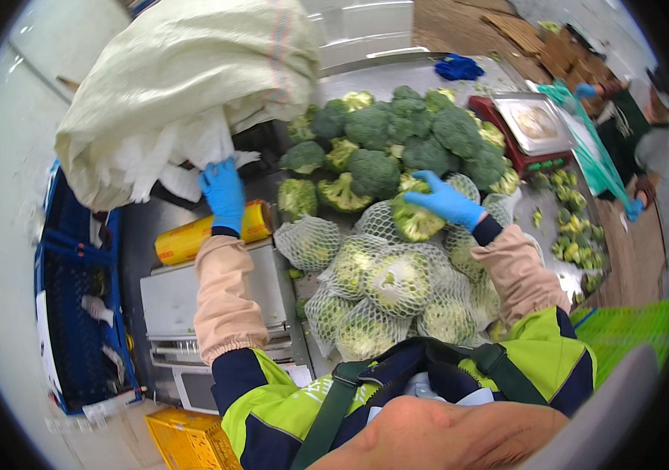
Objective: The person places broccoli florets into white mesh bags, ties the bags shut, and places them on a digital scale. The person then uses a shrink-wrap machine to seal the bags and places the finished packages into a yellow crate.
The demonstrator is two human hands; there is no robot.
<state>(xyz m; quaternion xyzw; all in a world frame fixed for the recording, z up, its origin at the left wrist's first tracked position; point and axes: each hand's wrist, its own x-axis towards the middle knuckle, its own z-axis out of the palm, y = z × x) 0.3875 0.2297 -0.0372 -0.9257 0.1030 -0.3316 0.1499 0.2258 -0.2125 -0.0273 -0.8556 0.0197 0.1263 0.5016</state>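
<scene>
My left hand (pixel 221 191), in a blue glove, touches white foam netting (pixel 190 153) at the mouth of a large woven sack (pixel 193 76). Its fingertips meet the netting, but whether they grip it is unclear. My right hand (pixel 449 202), gloved alike, holds a broccoli head (pixel 417 218) with its pale cut stem side showing. Beneath that head lie several broccoli heads in white foam nets (pixel 398 279), nearest my body. Beyond them is a pile of bare broccoli (pixel 372 126), some crowns up, some stems up.
A yellow film roll (pixel 184 242) lies beside my left wrist, behind a metal wrapping machine (pixel 193 305). A red scale (pixel 522 132) and loose florets (pixel 575 235) are at right. Blue crates (pixel 79 294) stand left. Another person (pixel 634 135) handles a green bag (pixel 587 135).
</scene>
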